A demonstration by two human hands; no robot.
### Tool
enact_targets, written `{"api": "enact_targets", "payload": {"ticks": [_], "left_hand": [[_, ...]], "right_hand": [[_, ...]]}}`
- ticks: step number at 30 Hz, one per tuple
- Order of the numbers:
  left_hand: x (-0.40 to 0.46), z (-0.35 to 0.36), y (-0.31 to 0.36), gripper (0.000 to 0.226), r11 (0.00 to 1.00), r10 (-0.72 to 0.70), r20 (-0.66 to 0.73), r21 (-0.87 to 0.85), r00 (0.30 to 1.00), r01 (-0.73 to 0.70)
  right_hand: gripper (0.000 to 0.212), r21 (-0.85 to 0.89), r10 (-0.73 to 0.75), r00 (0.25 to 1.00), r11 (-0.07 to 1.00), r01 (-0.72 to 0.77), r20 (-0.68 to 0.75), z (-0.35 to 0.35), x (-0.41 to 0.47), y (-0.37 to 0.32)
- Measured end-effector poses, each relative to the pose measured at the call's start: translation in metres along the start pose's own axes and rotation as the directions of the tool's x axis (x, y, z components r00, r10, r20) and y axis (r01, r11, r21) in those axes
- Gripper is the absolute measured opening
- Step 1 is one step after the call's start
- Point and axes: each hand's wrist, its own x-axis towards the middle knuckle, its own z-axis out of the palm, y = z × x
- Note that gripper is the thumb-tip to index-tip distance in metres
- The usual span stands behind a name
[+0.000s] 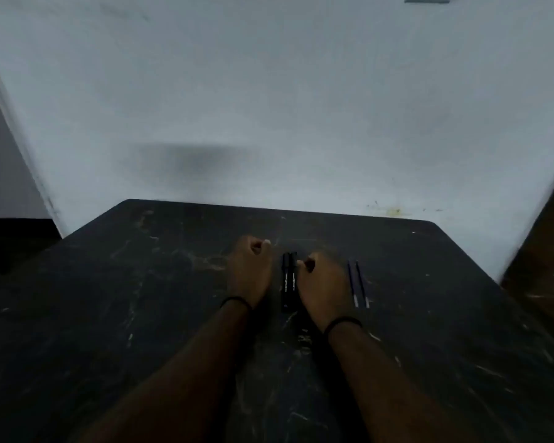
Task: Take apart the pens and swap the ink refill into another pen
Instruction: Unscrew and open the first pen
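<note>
Two pen barrels [289,281] are laid side by side, touching, on the table [141,314], between the left hand [249,270] and the right hand [325,287]. Two ink refills [358,283] are set parallel, slightly apart, just right of the right hand. A wall [269,107] is seen behind the table.

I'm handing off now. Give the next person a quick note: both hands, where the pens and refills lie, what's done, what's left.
Left hand: fist on the table, holding nothing visible.
Right hand: fingers curled, beside the pens, nothing visibly held.
Two black pens lie side by side between the hands.
Two refills lie apart, right of the right hand.
Done: refills appear to be out.
Left: put each refill in the other pen; whether barrels are open is unclear.
</note>
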Motion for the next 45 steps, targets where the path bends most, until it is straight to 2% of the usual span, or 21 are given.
{"api": "enact_targets", "payload": {"ticks": [4, 8, 11, 16, 21, 25, 29, 31, 35, 38, 42, 45], "left_hand": [[0.012, 0.007, -0.006, 0.019, 0.997, -0.051, -0.010, 0.049, 0.999, 0.051], [0.012, 0.008, -0.008, 0.021, 0.994, -0.056, 0.015, 0.094, 0.998, 0.054], [0.013, 0.007, -0.009, 0.021, 0.994, -0.040, 0.000, 0.098, 0.999, 0.040], [0.010, 0.006, -0.010, 0.019, 0.996, -0.021, 0.021, 0.082, 1.000, 0.019], [0.009, 0.005, -0.010, 0.018, 0.997, -0.019, 0.034, 0.077, 0.999, 0.017], [0.008, 0.003, -0.008, 0.021, 0.999, 0.000, 0.044, 0.035, 0.999, -0.001], [0.005, 0.002, -0.002, 0.036, 0.996, 0.041, 0.046, -0.075, 0.998, -0.038], [0.002, 0.002, 0.002, 0.046, 0.985, 0.049, 0.042, -0.168, 0.998, -0.041], [-0.003, 0.000, 0.006, 0.052, 0.972, 0.072, 0.056, -0.228, 0.996, -0.058], [-0.002, -0.001, 0.006, 0.052, 0.966, 0.090, 0.059, -0.249, 0.994, -0.073], [-0.001, -0.001, 0.003, 0.048, 0.974, 0.124, 0.070, -0.200, 0.990, -0.108], [-0.002, 0.001, 0.004, 0.048, 0.979, 0.138, 0.064, -0.161, 0.988, -0.126]], "right_hand": [[0.034, -0.078, 0.055, 0.998, 0.995, -0.054, 0.005, 0.005, 0.014, 0.001], [0.027, -0.106, 0.044, 0.998, 0.994, -0.039, 0.039, 0.005, 0.013, 0.002], [0.021, -0.091, 0.019, 1.000, 0.996, -0.019, 0.008, 0.003, 0.012, 0.002], [0.034, -0.185, 0.008, 0.999, 0.983, 0.001, 0.047, 0.000, 0.005, -0.003], [0.028, -0.215, 0.016, 0.999, 0.977, -0.008, 0.036, -0.002, 0.004, -0.003], [0.034, -0.135, 0.057, 0.998, 0.989, -0.055, 0.015, -0.004, 0.004, -0.002], [0.029, -0.039, -0.044, 0.998, 0.998, 0.042, -0.044, -0.012, -0.001, -0.004], [0.023, -0.046, -0.113, 0.992, 0.993, 0.111, -0.061, -0.017, -0.004, -0.005], [0.014, -0.093, -0.250, 0.968, 0.964, 0.248, -0.010, -0.017, -0.011, -0.012], [0.010, -0.105, -0.398, 0.915, 0.909, 0.402, 0.056, -0.008, -0.014, -0.013], [0.016, -0.020, -0.401, 0.909, 0.914, 0.406, 0.112, -0.005, -0.014, -0.012], [0.025, -0.080, -0.401, 0.909, 0.908, 0.411, 0.112, -0.007, -0.012, -0.012]]}}
